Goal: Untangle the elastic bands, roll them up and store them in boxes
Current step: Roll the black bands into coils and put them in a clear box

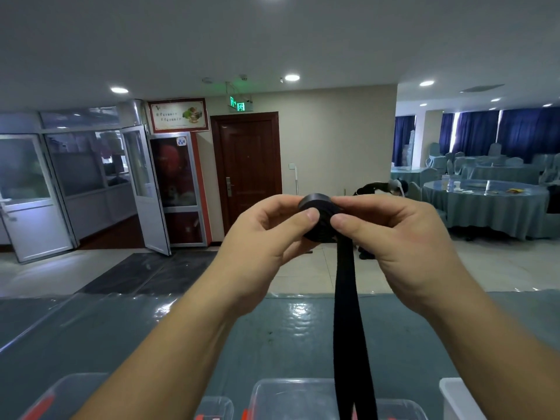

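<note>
Above the desk (288, 322), the left hand (260, 237) and right hand (403, 237) each keep a pinching grip on the black elastic roll (318, 219), so it stays tight while its loose tail (347, 298) hangs toward the clear boxes (291, 395)

Two bare forearms, uncovered along all of their visible length, with no sleeve or cuff in sight on either. The left hand (266, 234) and right hand (394, 237) wear no gloves, rings, watch or wristband. The thumbnails, one on each hand, are short, plain and unpainted, and both wrists are likewise uncovered.
</note>
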The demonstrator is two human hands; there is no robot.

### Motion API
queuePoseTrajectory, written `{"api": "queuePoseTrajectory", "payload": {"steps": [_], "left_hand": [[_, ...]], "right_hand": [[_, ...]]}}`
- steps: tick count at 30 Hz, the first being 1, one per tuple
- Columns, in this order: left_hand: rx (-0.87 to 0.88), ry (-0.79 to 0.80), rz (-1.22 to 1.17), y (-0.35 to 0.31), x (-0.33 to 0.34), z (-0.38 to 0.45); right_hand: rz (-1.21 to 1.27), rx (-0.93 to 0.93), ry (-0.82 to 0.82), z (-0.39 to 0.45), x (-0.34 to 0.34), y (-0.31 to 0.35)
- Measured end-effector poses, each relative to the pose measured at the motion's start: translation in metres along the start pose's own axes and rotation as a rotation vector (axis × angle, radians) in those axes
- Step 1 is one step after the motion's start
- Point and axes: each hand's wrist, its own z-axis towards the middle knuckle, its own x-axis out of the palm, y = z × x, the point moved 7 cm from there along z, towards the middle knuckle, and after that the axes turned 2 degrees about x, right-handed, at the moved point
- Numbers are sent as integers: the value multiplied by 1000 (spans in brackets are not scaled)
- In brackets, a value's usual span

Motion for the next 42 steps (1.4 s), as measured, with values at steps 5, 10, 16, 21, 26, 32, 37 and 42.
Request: {"api": "queuePoseTrajectory", "payload": {"steps": [5, 10, 16, 21, 26, 32, 37, 42], "left_hand": [[46, 118, 351, -13, -7, 7], [84, 55, 18, -12, -5, 6], [86, 93, 120, -9, -7, 4], [82, 62, 50, -13, -6, 4], [31, 42, 115, -7, -6, 0], [72, 85, 240, -21, -10, 0], [-26, 23, -5, -2, -6, -2], [19, 127, 377, -15, -13, -2]], "right_hand": [[-159, -6, 81, 0, 0, 6], [-9, -36, -2, 3, 0, 11], [-83, -38, 125, 7, 4, 17], [-3, -77, 56, 4, 5, 15], [-16, -16, 110, 4, 1, 7], [-70, -71, 135, 1, 6, 15], [29, -30, 89, 1, 3, 3], [-103, -22, 153, -1, 5, 1]]}}
